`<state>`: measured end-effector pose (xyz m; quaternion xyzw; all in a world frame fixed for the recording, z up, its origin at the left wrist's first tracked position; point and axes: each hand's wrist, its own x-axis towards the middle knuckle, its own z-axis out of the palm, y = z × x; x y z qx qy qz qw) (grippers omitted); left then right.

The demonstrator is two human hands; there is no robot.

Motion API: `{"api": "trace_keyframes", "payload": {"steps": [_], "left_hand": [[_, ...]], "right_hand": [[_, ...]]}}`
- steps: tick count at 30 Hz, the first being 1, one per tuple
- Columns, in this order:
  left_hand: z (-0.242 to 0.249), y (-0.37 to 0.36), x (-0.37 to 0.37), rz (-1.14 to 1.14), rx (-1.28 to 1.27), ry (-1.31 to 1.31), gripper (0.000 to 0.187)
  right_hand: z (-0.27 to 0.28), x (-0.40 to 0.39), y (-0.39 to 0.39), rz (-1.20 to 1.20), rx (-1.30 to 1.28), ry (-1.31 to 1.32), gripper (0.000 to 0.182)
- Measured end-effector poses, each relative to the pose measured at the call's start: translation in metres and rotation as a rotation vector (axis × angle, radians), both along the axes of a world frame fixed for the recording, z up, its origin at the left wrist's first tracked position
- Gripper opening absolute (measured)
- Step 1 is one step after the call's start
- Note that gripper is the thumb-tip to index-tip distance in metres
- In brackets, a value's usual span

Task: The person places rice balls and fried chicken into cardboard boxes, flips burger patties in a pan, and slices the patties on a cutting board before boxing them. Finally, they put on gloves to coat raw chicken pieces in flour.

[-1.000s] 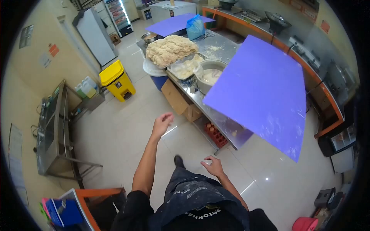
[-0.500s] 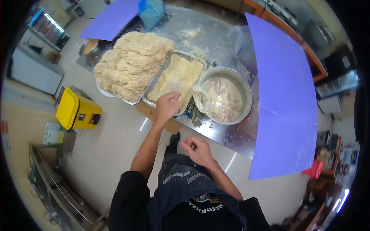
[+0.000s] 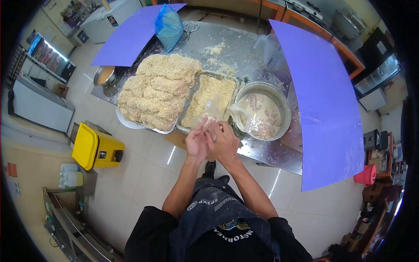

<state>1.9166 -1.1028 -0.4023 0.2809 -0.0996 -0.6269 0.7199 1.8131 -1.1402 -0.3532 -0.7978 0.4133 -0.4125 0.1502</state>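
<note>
My left hand (image 3: 197, 143) and my right hand (image 3: 225, 142) meet at the near edge of the crumb tray. Their fingertips are closed on a clear, thin plastic glove (image 3: 212, 106), whose loose end hangs out over the crumbs. Behind it lies the metal tray (image 3: 237, 84) of pale yellow crumbs (image 3: 209, 91). Crumb-coated pieces (image 3: 159, 89) are heaped high on a tray to the left. To the right stands a round metal pot (image 3: 286, 105) of milky liquid with pieces of raw meat (image 3: 267, 124). Another crumpled plastic glove (image 3: 240, 118) drapes over the pot's left rim.
Purple boards stand at the right (image 3: 329, 109) and back left (image 3: 131, 37) of the metal table (image 3: 240, 46). A blue plastic bag (image 3: 168, 29) and a clear jug (image 3: 269, 52) sit toward the back. A metal bowl (image 3: 104, 76) is left; a yellow bin (image 3: 98, 146) stands on the floor.
My right hand has come up from near my apron to join the left at the plastic glove. My left hand has drawn back toward me, and the view has shifted slightly.
</note>
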Motion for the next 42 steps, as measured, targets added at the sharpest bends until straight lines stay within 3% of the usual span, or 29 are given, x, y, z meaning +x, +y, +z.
{"api": "trace_keyframes", "payload": {"steps": [3,9,15,21,24,27,30,33,39,42], "left_hand": [[0.001,0.003,0.007,-0.092,-0.117,0.333,0.062],[0.001,-0.012,-0.003,0.011,-0.011,-0.338,0.058],[-0.002,-0.039,0.012,-0.290,-0.148,0.250,0.074],[-0.008,-0.073,0.029,-0.017,-0.059,-0.084,0.073],[-0.007,-0.079,0.044,-0.123,-0.125,0.135,0.076],[-0.015,-0.085,0.056,-0.268,-0.016,0.223,0.084],[-0.020,-0.096,0.070,-0.332,-0.007,0.223,0.101],[-0.006,-0.099,0.077,-0.436,-0.059,0.181,0.106],[-0.001,-0.117,0.072,-0.318,0.069,0.162,0.099],[-0.013,-0.119,0.074,-0.465,-0.005,0.151,0.097]], "right_hand": [[-0.015,-0.001,-0.004,0.037,0.010,0.067,0.011],[-0.011,0.001,0.009,0.066,-0.055,-0.067,0.011],[-0.005,0.013,-0.012,0.103,-0.089,-0.113,0.007],[0.001,0.033,-0.014,0.116,-0.061,-0.126,0.011],[0.002,0.053,-0.015,0.096,-0.093,-0.169,0.014],[0.002,0.066,-0.014,0.079,-0.102,-0.169,0.015],[0.000,0.076,-0.013,0.062,-0.104,-0.147,0.016],[0.002,0.085,-0.014,0.028,-0.111,-0.171,0.016],[-0.002,0.087,-0.014,-0.033,-0.124,-0.223,0.017],[0.000,0.082,-0.014,-0.038,-0.114,-0.207,0.018]]}}
